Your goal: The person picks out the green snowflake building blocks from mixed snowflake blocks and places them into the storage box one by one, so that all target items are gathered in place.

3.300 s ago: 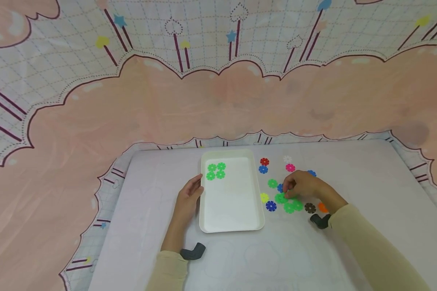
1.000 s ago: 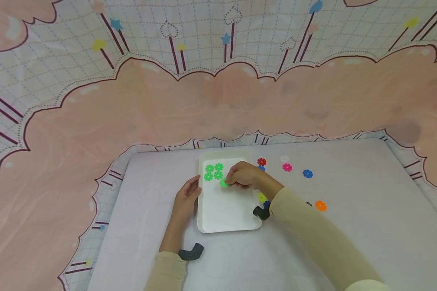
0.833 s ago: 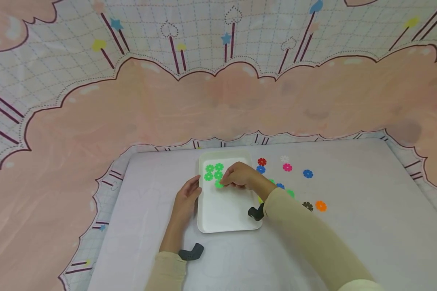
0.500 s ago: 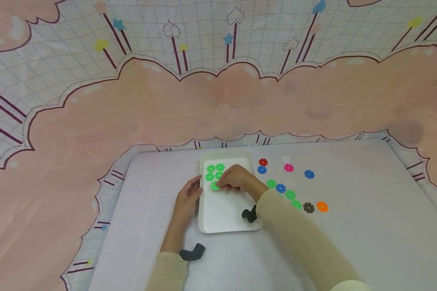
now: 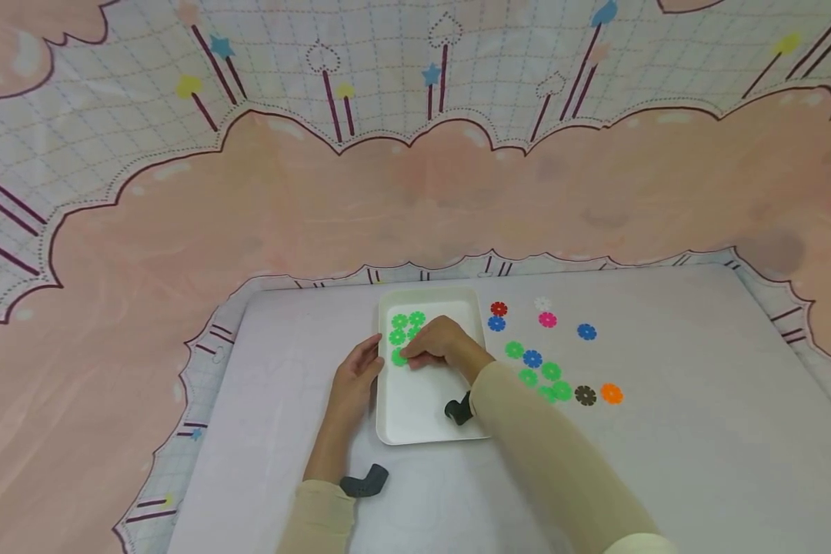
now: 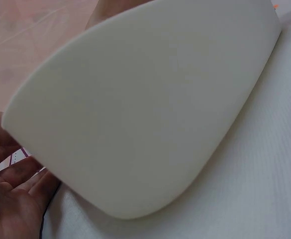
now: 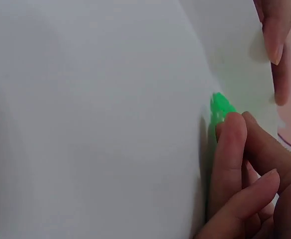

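My right hand [image 5: 443, 342] pinches a green plastic snowflake disc [image 5: 398, 357] between thumb and finger, low over the white tray [image 5: 432, 419]. In the right wrist view that disc [image 7: 221, 103] shows its edge, tilted beside the tray's side wall. Several more green discs [image 5: 399, 321] lie in two columns at the tray's far left, partly covered by the right hand. Along the tray's left side, my left hand [image 5: 352, 381] rests with relaxed fingers touching the rim. The left wrist view shows that palm [image 6: 16, 204] beside the tray's outer wall [image 6: 150, 109].
Right of the tray lie loose discs: several green [image 5: 551, 371], blue ones [image 5: 586, 332], a red [image 5: 498, 308], a pink [image 5: 547, 319], a white [image 5: 542, 304], a brown [image 5: 585, 395] and an orange [image 5: 612, 394]. A patterned cloth [image 5: 415, 200] hangs behind the white table [image 5: 699, 431].
My right hand has come from the loose discs into the tray with a green disc, then slid left and slightly nearer, below the other green ones. The left hand has stayed at the tray.
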`<state>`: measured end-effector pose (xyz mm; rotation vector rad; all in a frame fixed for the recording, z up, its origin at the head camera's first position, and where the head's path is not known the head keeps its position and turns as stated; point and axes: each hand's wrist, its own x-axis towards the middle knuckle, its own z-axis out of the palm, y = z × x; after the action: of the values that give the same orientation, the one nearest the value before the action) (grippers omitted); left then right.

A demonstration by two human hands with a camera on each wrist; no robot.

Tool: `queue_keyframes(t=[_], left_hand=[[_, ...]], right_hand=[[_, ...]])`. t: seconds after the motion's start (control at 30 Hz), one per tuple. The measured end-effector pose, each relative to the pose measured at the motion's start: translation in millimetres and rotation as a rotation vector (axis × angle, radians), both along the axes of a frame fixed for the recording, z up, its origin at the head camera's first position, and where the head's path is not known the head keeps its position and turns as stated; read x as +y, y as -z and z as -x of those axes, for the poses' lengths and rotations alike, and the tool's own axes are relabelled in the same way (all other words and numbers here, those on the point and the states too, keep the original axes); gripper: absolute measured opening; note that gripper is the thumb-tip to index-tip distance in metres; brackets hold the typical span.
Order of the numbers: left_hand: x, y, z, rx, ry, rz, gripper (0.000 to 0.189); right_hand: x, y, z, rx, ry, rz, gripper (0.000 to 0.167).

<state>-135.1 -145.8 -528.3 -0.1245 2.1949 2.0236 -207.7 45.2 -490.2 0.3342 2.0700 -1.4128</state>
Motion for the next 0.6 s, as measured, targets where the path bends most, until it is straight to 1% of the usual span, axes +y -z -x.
queue_keyframes(t=[0.1,0.2,0.23,0.37,0.53,0.6], left_hand=[[-1.5,0.2,-0.3,-0.003,0.004,0.01,0.043],[-1.6,0.4,-0.6,0.0,0.005,-0.002,0.043],[-1.6,0.7,-0.7,0.004,0.005,-0.006,0.043],[-1.2,0.9,-0.9,0.015,0.001,-0.008,0.043],[-0.2,0.4,-0.4,0.015,0.005,-0.009,0.043],[0.1,0.1,-0.2,0.016,0.007,-0.011,0.043]], right_hand=[[-7,4.8,3.8,0.013,-0.008,-0.091,0.021],[-11,7.8,6.7,0.029,-0.008,-0.16,0.025],[-11,8.4,7.2,0.034,-0.006,-0.169,0.026],[-11,10.8,7.4,0.049,0.009,-0.148,0.025],[-9,13.6,3.8,0.074,0.044,-0.065,0.018],[-9,13.7,1.3,0.09,0.06,-0.053,0.017]])
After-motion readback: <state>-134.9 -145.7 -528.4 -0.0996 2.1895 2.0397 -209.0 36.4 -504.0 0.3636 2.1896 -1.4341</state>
